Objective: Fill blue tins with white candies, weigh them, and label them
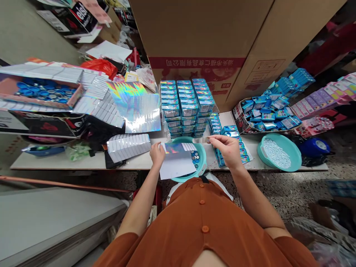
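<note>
My left hand (157, 154) pinches the left edge of a sticker sheet (176, 165), white below with a shiny holographic strip and pale stickers along its top. The sheet lies over a turquoise basin (202, 152), hiding much of it. Small blue and silver round lids (196, 158) show in the basin to the right of the sheet. My right hand (226, 148) is raised to the right of the basin, thumb and forefinger pinched on a small clear sticker (206, 139). Below that hand, blue small boxes (244, 152) lie in a tray.
Stacked blue packs (185, 107) stand behind the basin, before a tall cardboard carton (200, 33). A second turquoise basin (296, 163) holds white pellets. To its left rear sits a box of blue tins (267, 111). More sticker sheets (129, 147) and a pink tray (5, 89) of lids are leftward.
</note>
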`<state>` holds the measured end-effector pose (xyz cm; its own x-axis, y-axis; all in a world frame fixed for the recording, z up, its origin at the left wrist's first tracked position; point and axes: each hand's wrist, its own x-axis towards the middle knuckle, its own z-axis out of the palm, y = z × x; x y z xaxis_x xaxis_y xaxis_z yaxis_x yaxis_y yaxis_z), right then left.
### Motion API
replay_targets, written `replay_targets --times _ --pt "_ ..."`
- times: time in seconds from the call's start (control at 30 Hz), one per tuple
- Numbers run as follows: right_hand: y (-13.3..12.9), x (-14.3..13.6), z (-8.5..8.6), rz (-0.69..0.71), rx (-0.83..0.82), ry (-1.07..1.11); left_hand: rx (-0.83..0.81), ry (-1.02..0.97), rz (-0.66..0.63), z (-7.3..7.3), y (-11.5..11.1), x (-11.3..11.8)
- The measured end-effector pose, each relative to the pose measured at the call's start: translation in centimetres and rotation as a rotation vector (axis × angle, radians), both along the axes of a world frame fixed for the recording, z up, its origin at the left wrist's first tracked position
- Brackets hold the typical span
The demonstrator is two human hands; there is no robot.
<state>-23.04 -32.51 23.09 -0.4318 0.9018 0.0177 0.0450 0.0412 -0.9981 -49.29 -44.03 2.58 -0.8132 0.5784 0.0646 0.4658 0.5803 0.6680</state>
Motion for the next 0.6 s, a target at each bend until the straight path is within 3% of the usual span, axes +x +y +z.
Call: replay_targets --times 0.1,0.17,0.27,0.37,0.47,0.6 --pt "0.3 0.2 0.3 0.027 -0.047 0.012 0.136 0.042 0.012 2.8 0.5 1.4" --pt "0.5 0.3 0.4 0.055 -0.072 0.026 0.263 -0.066 -0.037 5.5 1.1 3.2" --pt "0.6 0.3 0.3 0.099 -0.115 0.064 0.473 -0.411 -0.193 9.6 2.0 6.4" --pt "0.6 0.4 0.0 0.097 -0.157 0.074 0.552 -0.781 -0.316 12.8 2.6 9.5" --pt "0.4 1.0 -0.6 0.046 -0.209 0.026 0.553 -1.019 -0.371 14.3 3.2 11.5" --pt "-0.2 3.1 -2.4 -0.048 -0.277 -0.04 0.472 -1.125 -0.457 13.8 3.8 13.2"
